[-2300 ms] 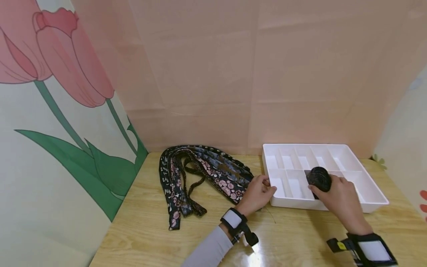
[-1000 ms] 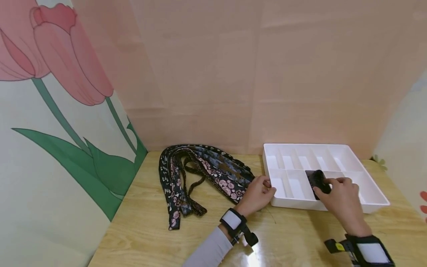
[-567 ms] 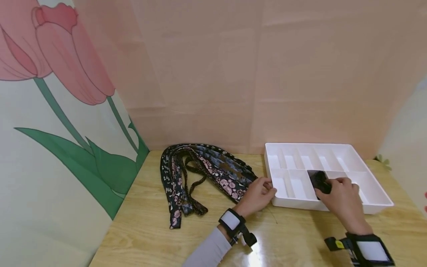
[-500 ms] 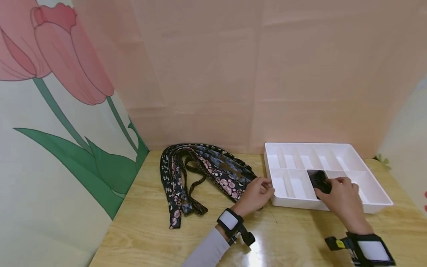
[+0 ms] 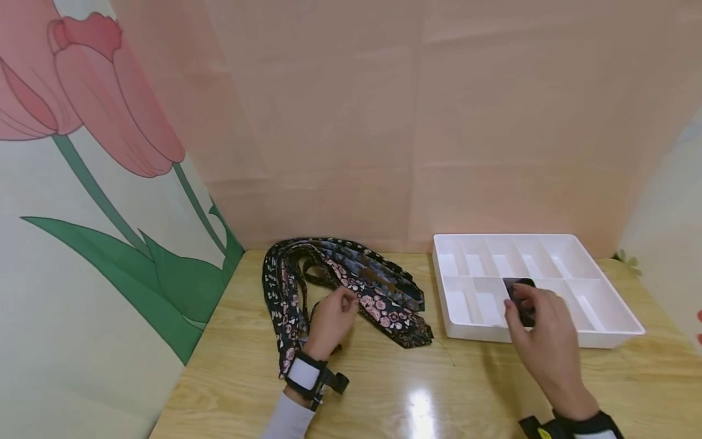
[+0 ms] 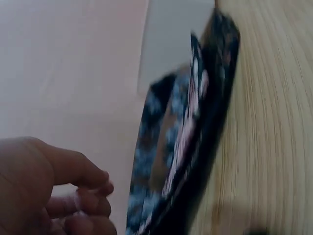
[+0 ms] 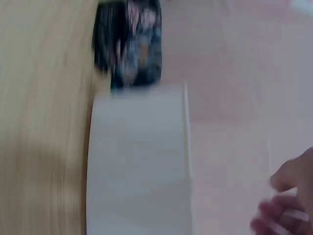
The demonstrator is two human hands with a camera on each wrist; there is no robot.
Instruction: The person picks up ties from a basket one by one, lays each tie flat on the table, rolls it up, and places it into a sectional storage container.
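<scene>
Several dark floral neckties (image 5: 378, 305) lie bunched on the table, their wide ends pointing right. My left hand (image 5: 331, 320) is over them in the head view, its fingers loosely curled and holding nothing. In the left wrist view, its fingertips are beside the ties with a gap between. A white divided tray (image 5: 477, 333) stands to the right. A dark rolled necktie (image 5: 518, 285) sits in a front-row compartment, partly hidden by my right hand (image 5: 548, 344). That hand is above the tray's front edge, thumb and fingers spread apart and holding nothing.
A pink cloth backdrop (image 5: 329, 122) rises behind the wooden table (image 5: 384, 390). A wall panel with printed tulips (image 5: 109, 97) stands at the left, and a pale panel (image 5: 669, 244) closes the right side.
My right hand has pressed the dark roll down into the compartment, let it go and drawn back toward me. My left hand has left the tray's side and moved left over the neckties.
</scene>
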